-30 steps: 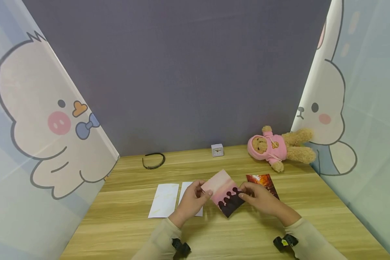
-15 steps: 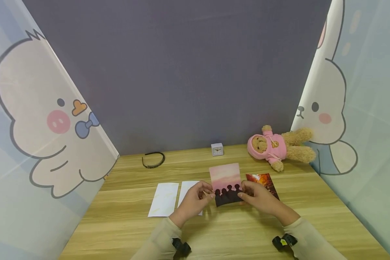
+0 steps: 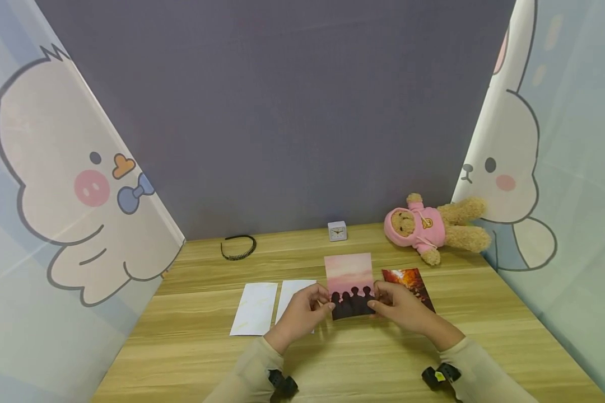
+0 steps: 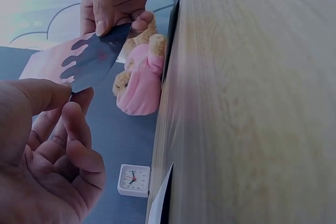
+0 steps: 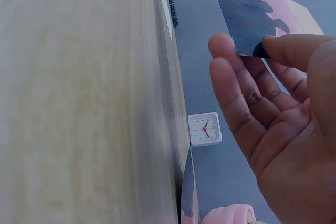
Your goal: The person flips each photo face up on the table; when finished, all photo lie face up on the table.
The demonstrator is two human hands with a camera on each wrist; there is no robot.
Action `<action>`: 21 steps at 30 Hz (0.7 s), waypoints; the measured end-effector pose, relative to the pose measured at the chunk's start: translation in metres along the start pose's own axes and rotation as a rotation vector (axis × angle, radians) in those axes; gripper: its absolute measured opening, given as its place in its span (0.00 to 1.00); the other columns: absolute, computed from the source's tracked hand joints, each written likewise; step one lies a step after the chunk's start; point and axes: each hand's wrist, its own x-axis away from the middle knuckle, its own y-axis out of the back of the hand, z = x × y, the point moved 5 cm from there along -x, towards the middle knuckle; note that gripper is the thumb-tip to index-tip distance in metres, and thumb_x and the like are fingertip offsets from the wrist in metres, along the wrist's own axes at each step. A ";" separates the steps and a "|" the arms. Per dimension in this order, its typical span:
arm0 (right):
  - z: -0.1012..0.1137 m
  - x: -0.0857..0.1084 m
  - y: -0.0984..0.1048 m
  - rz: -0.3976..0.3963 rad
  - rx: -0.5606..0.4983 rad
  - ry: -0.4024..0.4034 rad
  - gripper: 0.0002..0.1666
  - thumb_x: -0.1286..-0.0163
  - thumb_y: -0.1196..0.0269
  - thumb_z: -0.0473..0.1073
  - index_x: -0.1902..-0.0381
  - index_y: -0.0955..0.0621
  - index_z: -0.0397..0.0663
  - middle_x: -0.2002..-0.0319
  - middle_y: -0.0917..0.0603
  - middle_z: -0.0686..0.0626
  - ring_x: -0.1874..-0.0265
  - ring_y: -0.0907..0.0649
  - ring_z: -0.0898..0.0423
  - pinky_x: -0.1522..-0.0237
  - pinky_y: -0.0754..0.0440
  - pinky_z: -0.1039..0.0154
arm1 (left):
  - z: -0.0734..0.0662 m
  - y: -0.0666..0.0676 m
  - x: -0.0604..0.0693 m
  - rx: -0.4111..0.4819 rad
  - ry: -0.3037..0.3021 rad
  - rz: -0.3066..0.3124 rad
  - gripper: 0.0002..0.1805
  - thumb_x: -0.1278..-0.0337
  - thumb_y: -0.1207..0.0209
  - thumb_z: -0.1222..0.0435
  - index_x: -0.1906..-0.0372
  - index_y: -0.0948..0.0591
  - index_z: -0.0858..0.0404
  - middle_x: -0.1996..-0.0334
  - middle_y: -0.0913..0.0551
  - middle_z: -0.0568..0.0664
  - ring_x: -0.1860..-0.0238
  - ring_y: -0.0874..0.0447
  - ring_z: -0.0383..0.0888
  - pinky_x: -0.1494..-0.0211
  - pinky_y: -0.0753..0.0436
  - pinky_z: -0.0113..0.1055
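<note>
A photo print of dark figures under a pink sky is held above the table, upright to the viewer. My left hand pinches its lower left corner between thumb and finger, and my right hand pinches the lower right edge. Both pinches also show in the left wrist view, where the photo slants between the hands. Two white cards or papers lie on the table at left; the nearer one is partly covered by my left hand. A red-orange photo lies partly behind my right hand.
A black toothed headband lies at the back left of the wooden table. Near the back edge stands a small white clock. At the back right lies a teddy bear in a pink hoodie. Printed curtains flank both sides.
The photo has turned from a diamond-like tilt to upright between both hands, mostly in the first half second. The left hand has shifted slightly right; the things on the table stay put.
</note>
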 end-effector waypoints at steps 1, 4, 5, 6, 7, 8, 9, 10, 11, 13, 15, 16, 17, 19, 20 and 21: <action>0.000 0.000 0.000 -0.002 0.007 0.002 0.13 0.20 0.37 0.42 0.65 0.27 0.47 0.73 0.19 0.45 0.68 0.10 0.45 0.73 0.15 0.57 | 0.000 0.000 0.000 -0.003 0.001 -0.006 0.04 0.29 0.34 0.68 0.56 0.18 0.62 0.64 0.13 0.52 0.79 0.30 0.35 0.76 0.29 0.28; 0.000 0.000 0.000 -0.017 0.028 0.008 0.12 0.21 0.35 0.42 0.64 0.26 0.48 0.73 0.20 0.48 0.71 0.11 0.48 0.73 0.15 0.59 | -0.002 -0.001 -0.001 -0.006 -0.002 -0.024 0.04 0.30 0.35 0.72 0.56 0.18 0.65 0.65 0.13 0.56 0.78 0.30 0.38 0.74 0.31 0.27; 0.000 0.000 0.000 -0.022 0.024 0.010 0.11 0.21 0.35 0.42 0.63 0.25 0.47 0.72 0.20 0.49 0.72 0.12 0.48 0.73 0.15 0.58 | -0.002 0.000 -0.001 -0.008 0.000 -0.029 0.04 0.30 0.35 0.72 0.55 0.18 0.65 0.65 0.13 0.55 0.77 0.29 0.38 0.73 0.30 0.27; -0.001 0.000 0.000 -0.027 0.022 0.012 0.10 0.22 0.35 0.41 0.62 0.24 0.46 0.72 0.19 0.49 0.73 0.12 0.48 0.73 0.15 0.58 | -0.002 0.000 -0.001 -0.009 0.001 -0.034 0.04 0.29 0.35 0.71 0.55 0.18 0.64 0.65 0.13 0.54 0.76 0.29 0.39 0.73 0.30 0.28; -0.001 0.000 0.000 -0.030 0.020 0.014 0.08 0.22 0.35 0.41 0.61 0.24 0.46 0.71 0.19 0.49 0.74 0.13 0.48 0.73 0.14 0.57 | -0.001 0.000 -0.001 -0.009 0.002 -0.037 0.04 0.29 0.35 0.70 0.54 0.18 0.63 0.66 0.13 0.53 0.76 0.28 0.39 0.71 0.29 0.28; -0.001 0.000 0.000 -0.032 0.018 0.015 0.07 0.22 0.35 0.41 0.59 0.23 0.45 0.70 0.19 0.49 0.74 0.14 0.48 0.73 0.14 0.56 | -0.001 0.001 -0.001 -0.006 0.004 -0.039 0.05 0.28 0.35 0.69 0.53 0.18 0.62 0.66 0.13 0.51 0.75 0.27 0.38 0.70 0.28 0.28; -0.001 0.000 -0.001 -0.035 0.013 0.017 0.07 0.22 0.35 0.41 0.58 0.22 0.45 0.69 0.18 0.49 0.75 0.14 0.47 0.73 0.14 0.55 | -0.001 0.001 0.000 -0.001 0.004 -0.039 0.05 0.28 0.36 0.68 0.52 0.18 0.61 0.66 0.13 0.49 0.74 0.27 0.38 0.69 0.27 0.28; -0.001 0.000 -0.001 -0.033 0.005 0.016 0.07 0.22 0.35 0.41 0.56 0.22 0.44 0.69 0.18 0.48 0.75 0.14 0.46 0.73 0.14 0.54 | 0.000 0.002 0.000 -0.001 0.005 -0.037 0.06 0.27 0.36 0.66 0.50 0.18 0.60 0.67 0.13 0.48 0.74 0.26 0.38 0.68 0.27 0.29; -0.001 0.000 -0.001 -0.036 0.011 0.017 0.07 0.22 0.35 0.41 0.55 0.22 0.43 0.69 0.17 0.48 0.75 0.14 0.45 0.74 0.15 0.54 | 0.000 0.003 0.000 0.001 0.006 -0.033 0.07 0.26 0.36 0.65 0.48 0.18 0.58 0.67 0.13 0.46 0.74 0.26 0.38 0.67 0.26 0.29; -0.001 -0.001 -0.001 -0.039 0.016 0.011 0.08 0.22 0.35 0.41 0.53 0.22 0.43 0.69 0.17 0.48 0.76 0.15 0.43 0.75 0.16 0.54 | 0.000 0.004 0.000 0.009 0.005 -0.022 0.11 0.24 0.37 0.62 0.44 0.19 0.57 0.68 0.13 0.44 0.75 0.27 0.38 0.67 0.26 0.30; -0.001 -0.001 0.000 -0.058 0.026 -0.007 0.10 0.23 0.34 0.42 0.51 0.22 0.44 0.70 0.16 0.49 0.78 0.15 0.43 0.76 0.16 0.56 | 0.000 0.004 0.000 0.008 0.006 -0.016 0.15 0.24 0.38 0.60 0.40 0.21 0.57 0.67 0.14 0.43 0.75 0.27 0.37 0.69 0.26 0.31; -0.002 -0.001 0.001 -0.068 0.032 -0.019 0.10 0.23 0.34 0.41 0.50 0.21 0.44 0.70 0.16 0.50 0.78 0.16 0.44 0.77 0.16 0.56 | 0.001 0.004 0.000 0.005 0.011 -0.013 0.17 0.24 0.38 0.59 0.37 0.22 0.56 0.67 0.14 0.42 0.76 0.28 0.37 0.70 0.27 0.30; -0.002 -0.001 0.002 -0.076 0.038 -0.026 0.11 0.23 0.34 0.41 0.49 0.22 0.44 0.70 0.17 0.50 0.79 0.16 0.45 0.77 0.17 0.57 | 0.001 0.004 -0.001 0.003 0.017 -0.011 0.19 0.24 0.38 0.58 0.35 0.23 0.56 0.66 0.14 0.41 0.76 0.28 0.36 0.71 0.27 0.30; -0.003 -0.001 0.003 -0.093 0.049 -0.052 0.12 0.23 0.33 0.42 0.48 0.22 0.45 0.70 0.17 0.51 0.80 0.17 0.48 0.77 0.17 0.58 | 0.003 0.003 -0.001 -0.002 0.028 -0.004 0.23 0.25 0.36 0.58 0.32 0.25 0.56 0.65 0.14 0.40 0.77 0.28 0.36 0.72 0.27 0.30; -0.003 -0.001 0.004 -0.100 0.051 -0.064 0.12 0.23 0.33 0.42 0.47 0.22 0.45 0.70 0.17 0.51 0.81 0.18 0.49 0.76 0.18 0.58 | 0.004 0.002 -0.002 -0.006 0.029 0.000 0.25 0.26 0.35 0.59 0.31 0.26 0.56 0.64 0.15 0.40 0.77 0.28 0.36 0.73 0.27 0.29; -0.004 -0.001 0.004 -0.101 0.052 -0.070 0.12 0.23 0.34 0.42 0.47 0.22 0.45 0.70 0.17 0.50 0.81 0.19 0.51 0.76 0.18 0.58 | 0.004 0.001 -0.002 -0.009 0.031 0.005 0.26 0.27 0.35 0.59 0.30 0.27 0.56 0.64 0.15 0.39 0.77 0.28 0.36 0.74 0.27 0.29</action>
